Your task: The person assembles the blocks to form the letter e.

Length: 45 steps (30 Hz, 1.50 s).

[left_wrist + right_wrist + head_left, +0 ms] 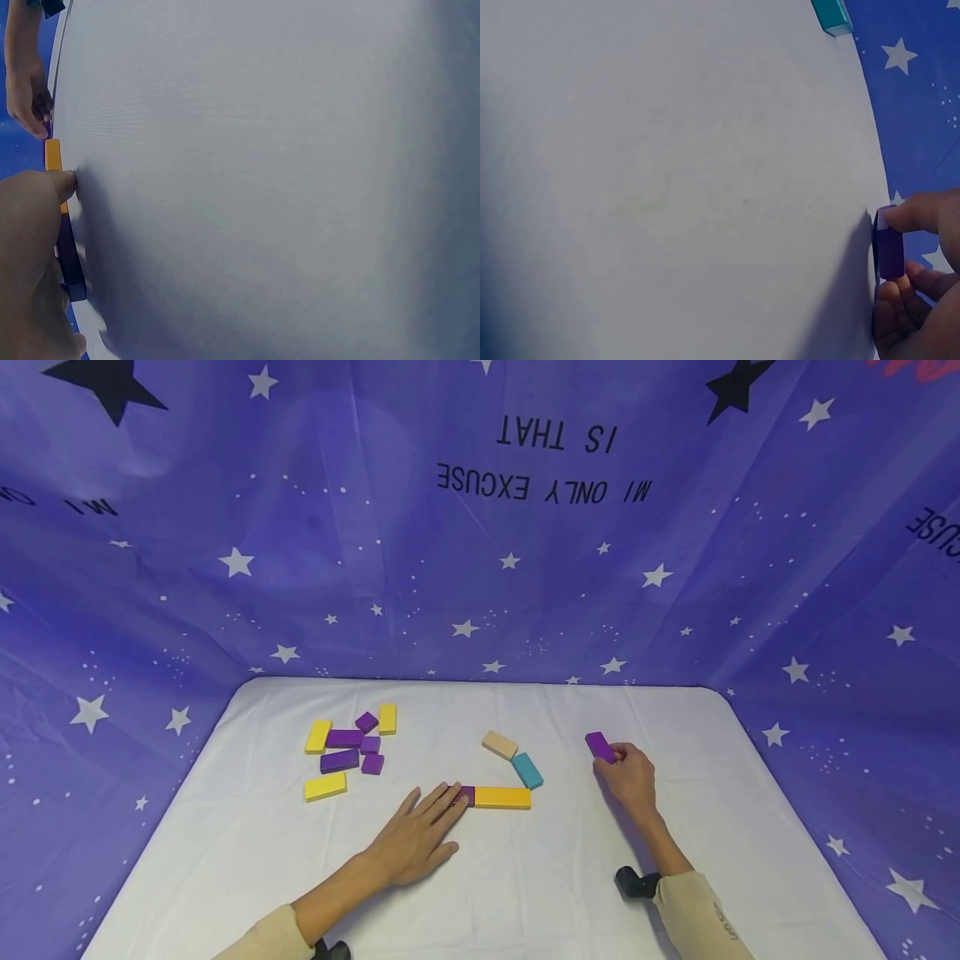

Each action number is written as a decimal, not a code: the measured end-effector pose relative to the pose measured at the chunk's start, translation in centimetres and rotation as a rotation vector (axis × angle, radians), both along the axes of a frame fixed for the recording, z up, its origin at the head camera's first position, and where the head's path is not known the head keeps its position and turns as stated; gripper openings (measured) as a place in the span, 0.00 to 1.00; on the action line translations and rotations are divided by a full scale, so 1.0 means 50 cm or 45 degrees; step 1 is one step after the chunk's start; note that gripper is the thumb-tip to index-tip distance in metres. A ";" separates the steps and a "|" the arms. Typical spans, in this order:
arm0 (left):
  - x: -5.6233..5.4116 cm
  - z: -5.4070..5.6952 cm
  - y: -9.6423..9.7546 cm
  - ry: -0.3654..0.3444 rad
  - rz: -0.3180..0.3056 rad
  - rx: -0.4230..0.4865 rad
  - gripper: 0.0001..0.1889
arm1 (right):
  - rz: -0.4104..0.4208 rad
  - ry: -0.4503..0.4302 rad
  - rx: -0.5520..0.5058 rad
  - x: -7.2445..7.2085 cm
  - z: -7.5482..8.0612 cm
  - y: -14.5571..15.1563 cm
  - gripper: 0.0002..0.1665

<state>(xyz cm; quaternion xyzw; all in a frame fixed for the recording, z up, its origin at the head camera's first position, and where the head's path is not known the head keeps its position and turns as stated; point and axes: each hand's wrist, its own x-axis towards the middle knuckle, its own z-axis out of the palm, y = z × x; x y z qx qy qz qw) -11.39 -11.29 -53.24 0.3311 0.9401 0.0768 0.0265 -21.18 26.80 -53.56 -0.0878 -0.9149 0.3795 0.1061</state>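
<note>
My left hand (420,839) lies palm down with its fingers stretched out, fingertips resting on a purple block (468,796) and covering part of it. That block meets the end of a longer orange block (502,798) in a row. In the left wrist view, the dark purple block (71,259) shows past the left hand (34,247). Off to the right, my right hand (632,778) pinches another purple block (599,746) between thumb and fingers. The right wrist view shows this block (891,244) in the thumb-and-finger grip.
A teal block (527,771) slants just behind the orange one, its far end near a beige block (499,745). On the left side of the white-covered table (555,893) lie several yellow blocks (326,787) and purple blocks (340,762). Blue star-printed cloth (420,577) hangs behind.
</note>
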 end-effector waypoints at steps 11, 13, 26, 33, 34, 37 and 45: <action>0.001 -0.002 0.001 0.000 0.004 -0.008 0.35 | 0.188 0.013 -0.089 -0.020 0.021 -0.049 0.24; 0.001 -0.001 0.001 -0.006 0.004 -0.002 0.35 | 0.219 0.030 -0.104 -0.023 0.023 -0.060 0.24; -0.001 -0.004 0.000 0.004 0.006 0.003 0.35 | 0.435 0.081 -0.141 -0.062 0.036 -0.136 0.23; 0.000 -0.003 0.000 -0.004 0.007 0.003 0.35 | 0.555 0.059 -0.154 -0.082 0.039 -0.176 0.24; 0.000 -0.003 0.000 -0.004 0.007 0.003 0.35 | 0.565 0.053 -0.151 -0.084 0.040 -0.183 0.24; 0.000 -0.004 -0.001 -0.004 0.003 0.006 0.35 | 0.585 0.038 -0.138 -0.090 0.041 -0.202 0.24; -0.002 -0.006 -0.003 0.015 -0.009 0.013 0.35 | 0.659 0.051 -0.115 -0.103 0.042 -0.253 0.23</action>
